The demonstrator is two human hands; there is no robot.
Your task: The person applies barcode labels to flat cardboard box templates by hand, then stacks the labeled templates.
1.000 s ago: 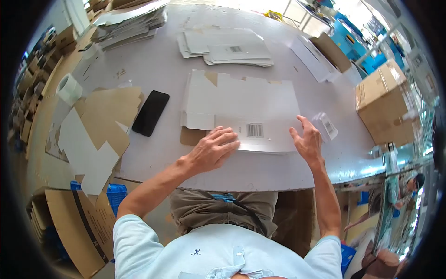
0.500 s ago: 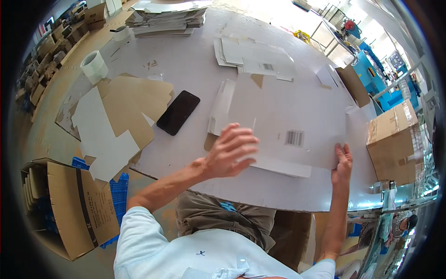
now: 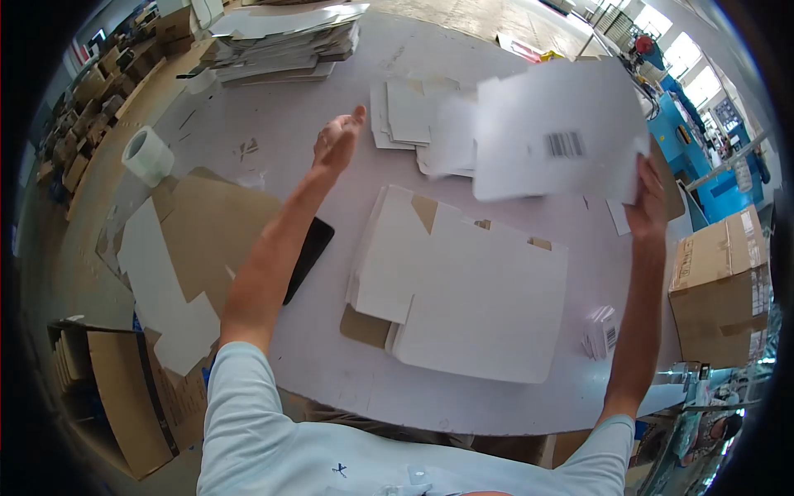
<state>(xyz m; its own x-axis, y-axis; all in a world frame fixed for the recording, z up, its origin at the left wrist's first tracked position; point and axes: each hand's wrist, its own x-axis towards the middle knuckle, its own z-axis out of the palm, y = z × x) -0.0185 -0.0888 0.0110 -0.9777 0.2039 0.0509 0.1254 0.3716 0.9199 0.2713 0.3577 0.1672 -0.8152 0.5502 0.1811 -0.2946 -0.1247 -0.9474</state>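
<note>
Right hand (image 3: 649, 198), at the upper right of the frame, grips the lower right edge of a white carton blank (image 3: 538, 107) and holds it lifted clear of the table (image 3: 273, 124); the blank is tilted, its barcode (image 3: 565, 145) facing the camera. Left hand (image 3: 335, 140), upper centre-left, is open with fingers extended, raised above the table and holding nothing; it is apart from the blank. At frame centre a stack of flat white blanks (image 3: 471, 306) lies on the table. A black phone (image 3: 313, 244) lies just left of the stack, partly hidden by the left forearm. A tape roll (image 3: 147, 155) stands at the upper left; a brown cardboard box (image 3: 719, 285) sits at the right edge; a small pack of labels (image 3: 600, 331) lies near the stack's right side.
</note>
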